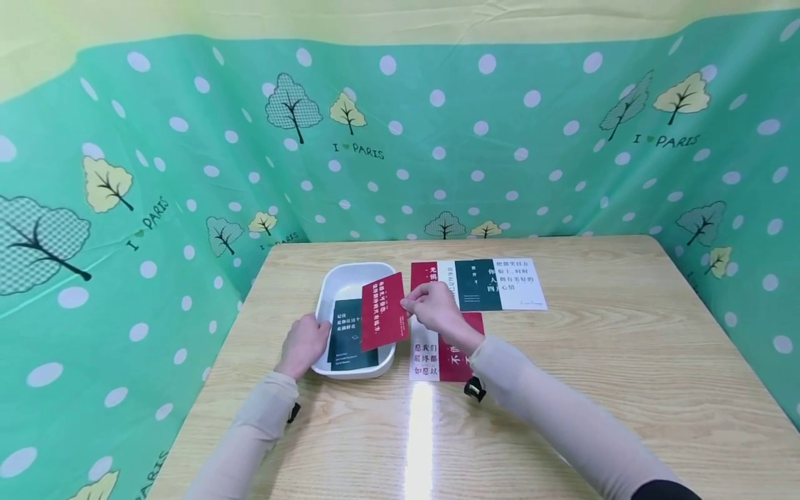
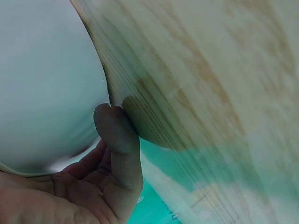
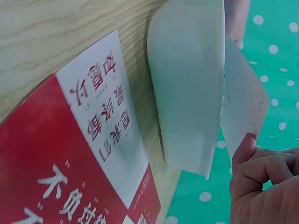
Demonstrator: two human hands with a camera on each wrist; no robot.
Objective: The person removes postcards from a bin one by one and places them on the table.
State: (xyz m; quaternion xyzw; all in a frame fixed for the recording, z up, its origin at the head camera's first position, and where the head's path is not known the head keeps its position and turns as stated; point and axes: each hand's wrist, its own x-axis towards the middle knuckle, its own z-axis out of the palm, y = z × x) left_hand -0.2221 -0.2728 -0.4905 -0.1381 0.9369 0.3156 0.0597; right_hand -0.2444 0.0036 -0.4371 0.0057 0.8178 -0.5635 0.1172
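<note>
A red postcard with white lettering is pinched at its right edge by my right hand. The card slants over the right side of a white plastic basin. From the right wrist view, the pale back of this postcard shows beyond the basin wall. My left hand grips the basin's left rim; in the left wrist view its thumb lies on the near side of the rim, fingers behind. Dark green postcards lie inside the basin, partly covered by the red one.
Right of the basin, postcards lie in two rows on the wooden table. The back row has red, white, dark green and a white card; the front has a white card and a red card. A green curtain surrounds the table.
</note>
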